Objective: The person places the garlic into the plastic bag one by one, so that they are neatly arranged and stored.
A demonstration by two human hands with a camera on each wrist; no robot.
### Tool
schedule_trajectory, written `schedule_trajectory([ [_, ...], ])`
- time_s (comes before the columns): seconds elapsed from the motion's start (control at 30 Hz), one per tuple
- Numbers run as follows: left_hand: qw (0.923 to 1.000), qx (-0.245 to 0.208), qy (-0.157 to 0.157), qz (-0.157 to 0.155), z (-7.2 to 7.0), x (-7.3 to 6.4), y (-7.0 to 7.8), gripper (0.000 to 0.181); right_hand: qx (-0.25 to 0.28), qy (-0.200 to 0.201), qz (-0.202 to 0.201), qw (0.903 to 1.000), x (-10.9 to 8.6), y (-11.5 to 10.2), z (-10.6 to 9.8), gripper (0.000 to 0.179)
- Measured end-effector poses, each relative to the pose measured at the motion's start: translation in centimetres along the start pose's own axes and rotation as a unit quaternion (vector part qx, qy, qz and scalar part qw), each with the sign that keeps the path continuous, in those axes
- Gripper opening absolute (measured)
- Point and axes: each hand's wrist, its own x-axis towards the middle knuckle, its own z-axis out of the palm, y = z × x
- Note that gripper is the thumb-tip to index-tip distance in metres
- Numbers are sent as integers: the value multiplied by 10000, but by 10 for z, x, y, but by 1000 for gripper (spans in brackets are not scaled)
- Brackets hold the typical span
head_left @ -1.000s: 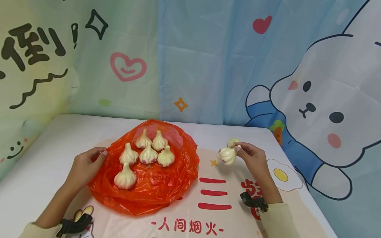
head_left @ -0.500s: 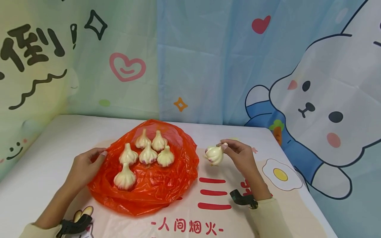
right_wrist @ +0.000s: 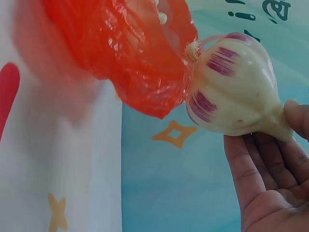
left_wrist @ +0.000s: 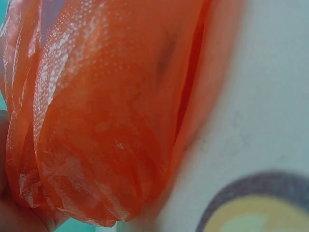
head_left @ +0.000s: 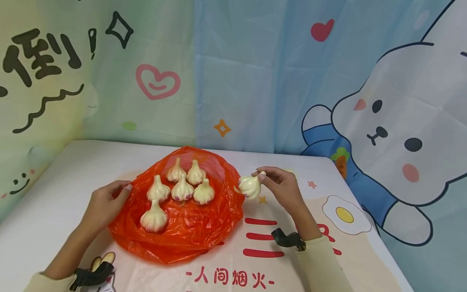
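Note:
In the head view, a red plastic bag (head_left: 189, 237) lies with its mouth spread wide on the table. Several garlic bulbs (head_left: 154, 219) sit inside it, pale with purple streaks. The left hand (head_left: 106, 202) pinches the bag's left rim between thumb and fingers; bag film fills most of the left wrist view, with part of that hand (left_wrist: 21, 217) at its lower left. By its stem, the right hand (head_left: 283, 190) holds one garlic bulb (head_left: 249, 187) in the air, right at the bag's right edge. The right wrist view shows that bulb's root end towards the bag.
A pale printed cloth (head_left: 262, 267) covers part of the white table (head_left: 91, 156). Behind the table hangs a cartoon-printed curtain (head_left: 233, 73). Each wrist carries a black camera mount, such as the right one (head_left: 288, 240).
The right hand has moved left with the garlic bulb, from the table's right side to the bag's edge. The left hand and the bag stay where they were.

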Motion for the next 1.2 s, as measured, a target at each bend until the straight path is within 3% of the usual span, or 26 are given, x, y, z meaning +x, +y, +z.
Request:
schedule_trajectory([
  [0.2,10000,-19,-2,24,0,0,0,37,241,-222,-122,9994,6,5,8,29],
  [0.6,10000,9,-23,10,-1,0,1,37,666,-767,-261,9945,13,-10,37,29],
  [0.93,10000,23,-40,-5,-2,1,2,37,724,-1801,-577,9793,20,-20,63,26],
  [1.2,9999,-11,-87,-51,-3,1,1,38,714,-2157,-646,9717,29,-22,81,24],
])
